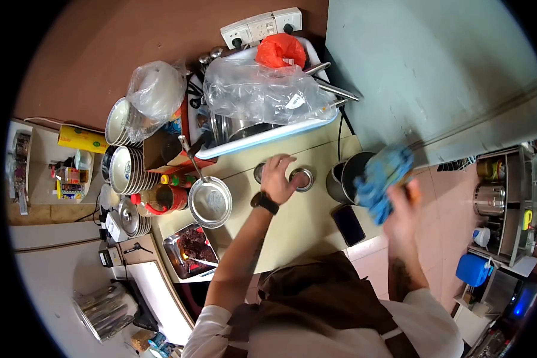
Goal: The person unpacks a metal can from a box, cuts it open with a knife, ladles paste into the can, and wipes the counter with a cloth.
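Note:
My right hand [401, 212] grips a crumpled blue cloth [383, 179], raised at the counter's right edge and slightly blurred. Behind the cloth stand dark cylindrical containers [338, 184], partly covered by it. My left hand [275, 179] is over the counter, fingers apart, wearing a black watch [265, 203]. It lies between two small round metal containers [302, 179] [259, 173]; the thumb is close to the right one, and I cannot tell if it touches. A dark phone [348, 225] lies near the front right edge.
Left of my arm are a metal bowl [210, 203] with a ladle and a metal tray [191, 253] of dark red food. Stacked bowls [129, 170] and bottles [172, 197] stand further left. A white tub [268, 136] of utensils and plastic bags sits at the back.

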`<state>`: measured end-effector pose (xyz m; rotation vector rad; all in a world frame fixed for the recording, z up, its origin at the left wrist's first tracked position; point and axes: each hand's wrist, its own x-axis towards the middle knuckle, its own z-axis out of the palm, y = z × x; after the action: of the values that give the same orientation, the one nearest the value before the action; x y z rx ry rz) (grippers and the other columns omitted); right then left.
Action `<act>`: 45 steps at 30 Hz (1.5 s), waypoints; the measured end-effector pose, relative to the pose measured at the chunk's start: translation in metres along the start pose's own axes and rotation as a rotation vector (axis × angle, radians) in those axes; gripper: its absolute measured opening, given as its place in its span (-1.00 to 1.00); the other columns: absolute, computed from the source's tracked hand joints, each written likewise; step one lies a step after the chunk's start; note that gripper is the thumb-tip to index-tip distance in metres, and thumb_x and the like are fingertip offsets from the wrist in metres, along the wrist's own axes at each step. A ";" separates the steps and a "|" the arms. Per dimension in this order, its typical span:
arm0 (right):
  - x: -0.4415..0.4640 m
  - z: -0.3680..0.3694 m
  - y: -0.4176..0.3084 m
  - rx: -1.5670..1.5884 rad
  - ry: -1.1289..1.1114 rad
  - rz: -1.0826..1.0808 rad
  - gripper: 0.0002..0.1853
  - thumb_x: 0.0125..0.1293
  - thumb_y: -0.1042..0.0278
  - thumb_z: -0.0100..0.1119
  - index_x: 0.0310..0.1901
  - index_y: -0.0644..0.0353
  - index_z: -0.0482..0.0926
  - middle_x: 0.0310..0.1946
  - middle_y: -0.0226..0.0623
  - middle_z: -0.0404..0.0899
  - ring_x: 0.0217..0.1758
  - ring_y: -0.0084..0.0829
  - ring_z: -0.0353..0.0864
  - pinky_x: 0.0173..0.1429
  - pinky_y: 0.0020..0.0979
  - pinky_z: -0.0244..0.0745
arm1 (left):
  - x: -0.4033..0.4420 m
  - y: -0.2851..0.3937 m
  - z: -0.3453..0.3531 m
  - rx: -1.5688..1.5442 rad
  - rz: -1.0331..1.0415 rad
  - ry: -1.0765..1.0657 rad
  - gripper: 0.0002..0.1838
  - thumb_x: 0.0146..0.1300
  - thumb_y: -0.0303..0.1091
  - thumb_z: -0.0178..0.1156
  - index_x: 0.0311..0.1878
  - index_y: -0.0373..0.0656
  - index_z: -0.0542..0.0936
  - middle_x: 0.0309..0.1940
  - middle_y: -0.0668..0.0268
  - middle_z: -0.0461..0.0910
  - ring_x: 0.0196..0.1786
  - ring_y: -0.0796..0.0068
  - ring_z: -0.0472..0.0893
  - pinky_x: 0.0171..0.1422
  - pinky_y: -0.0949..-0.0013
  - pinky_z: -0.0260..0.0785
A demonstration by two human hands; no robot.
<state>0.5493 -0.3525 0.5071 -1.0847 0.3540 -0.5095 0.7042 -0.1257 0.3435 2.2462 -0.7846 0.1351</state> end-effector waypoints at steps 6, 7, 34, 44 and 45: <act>-0.061 -0.001 0.112 -0.137 -0.201 0.488 -0.74 0.30 0.56 0.22 0.03 0.24 0.57 -0.12 -0.46 0.58 -0.08 -0.67 0.52 0.03 -0.51 0.43 | -0.070 -0.096 0.032 0.255 -0.361 0.002 -0.12 -0.15 -0.24 0.49 0.35 -0.04 0.39 0.39 -0.02 0.29 0.34 -0.15 0.34 0.43 -0.11 0.21; -0.062 0.002 0.132 -0.206 -0.191 0.455 -0.76 0.31 0.55 0.21 0.01 0.26 0.56 -0.14 -0.46 0.56 -0.10 -0.66 0.51 0.01 -0.51 0.43 | -0.065 -0.098 0.026 0.283 -0.346 -0.051 -0.09 -0.15 -0.24 0.49 0.38 -0.03 0.37 0.41 -0.01 0.28 0.35 -0.15 0.33 0.45 -0.12 0.19; 0.191 -0.015 0.342 -1.472 0.702 -0.379 -0.56 0.19 0.58 0.00 0.12 0.59 0.49 0.30 0.32 0.32 0.40 0.28 0.25 0.52 0.18 0.11 | -0.009 -0.055 0.084 0.154 0.186 -0.666 -0.40 0.22 -0.24 0.19 0.34 -0.18 0.42 0.30 0.03 0.36 0.35 -0.02 0.37 0.37 0.01 0.27; 0.191 -0.014 0.368 -1.536 0.651 -0.381 -0.58 0.32 0.50 -0.07 0.16 0.52 0.51 0.28 0.32 0.38 0.42 0.20 0.29 0.51 0.06 0.16 | -0.031 -0.095 0.026 0.274 -0.033 -0.668 -0.16 -0.15 -0.28 0.46 0.33 -0.07 0.44 0.27 0.10 0.39 0.32 0.01 0.41 0.34 0.02 0.35; 0.180 -0.010 0.358 -1.499 0.635 -0.389 -0.57 0.31 0.54 -0.06 0.17 0.56 0.48 0.23 0.41 0.38 0.40 0.27 0.29 0.51 0.03 0.18 | -0.032 -0.102 0.016 0.284 -0.037 -0.637 -0.14 -0.15 -0.27 0.45 0.35 -0.06 0.42 0.27 0.10 0.39 0.31 0.01 0.41 0.33 0.02 0.38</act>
<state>0.7723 -0.3274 0.1753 -2.4604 1.2012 -0.9727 0.7344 -0.0657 0.2591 2.6012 -1.1018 -0.5450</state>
